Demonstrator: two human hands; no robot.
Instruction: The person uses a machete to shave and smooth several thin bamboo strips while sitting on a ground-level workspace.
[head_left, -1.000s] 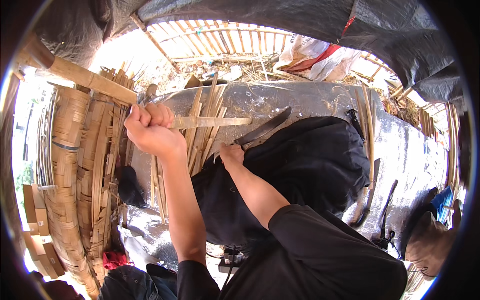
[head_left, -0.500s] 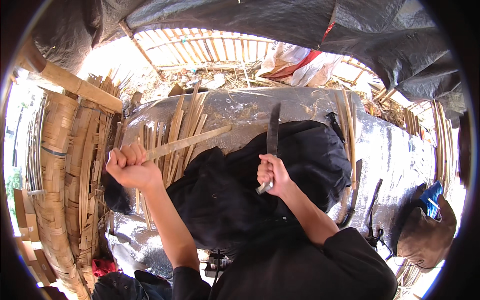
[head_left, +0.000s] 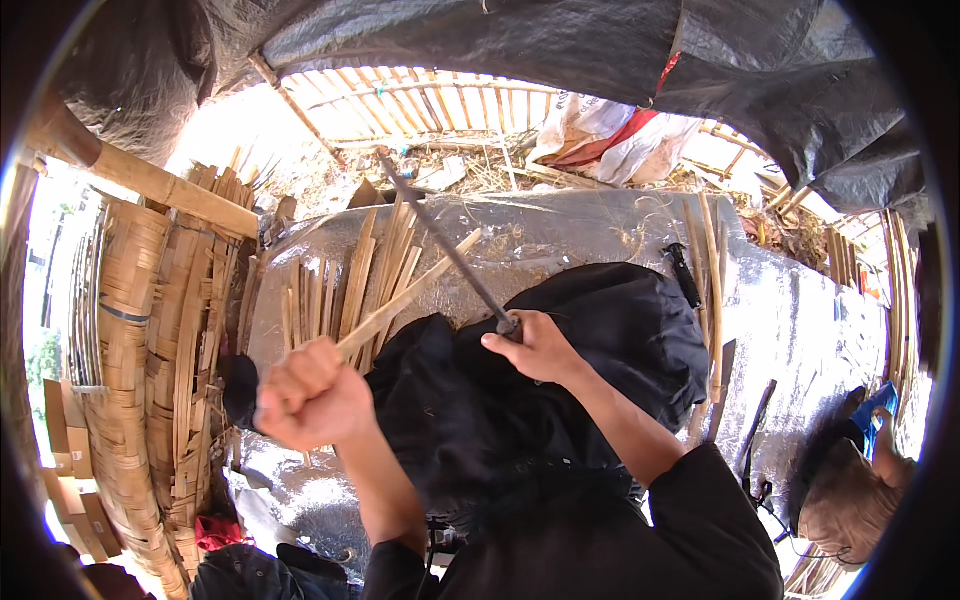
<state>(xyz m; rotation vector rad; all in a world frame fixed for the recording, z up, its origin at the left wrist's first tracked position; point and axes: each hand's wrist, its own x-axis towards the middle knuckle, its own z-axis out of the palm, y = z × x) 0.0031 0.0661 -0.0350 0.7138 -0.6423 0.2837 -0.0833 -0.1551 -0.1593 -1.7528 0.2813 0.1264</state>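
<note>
My left hand (head_left: pixel 318 395) is closed in a fist round a pale bamboo strip (head_left: pixel 410 298), which slants up to the right above my lap. My right hand (head_left: pixel 540 347) grips the handle of a machete (head_left: pixel 440 235), its long dark blade angled up to the left. In the picture, blade and strip cross near the strip's far end; whether they touch I cannot tell. Black cloth (head_left: pixel 610 330) covers my lap beneath both hands.
Several loose bamboo strips (head_left: pixel 355 280) lie on the silvery sheet (head_left: pixel 520 225). Woven bamboo panels (head_left: pixel 130 300) stand at the left. Long dark tools (head_left: pixel 755 430) and a brown bag-like item (head_left: pixel 850 500) lie at the right. A black tarp (head_left: pixel 480 45) hangs overhead.
The machete has swung from nearly upright to leaning far left. My left hand has moved right and nearer to me, with the bamboo strip tilting more steeply.
</note>
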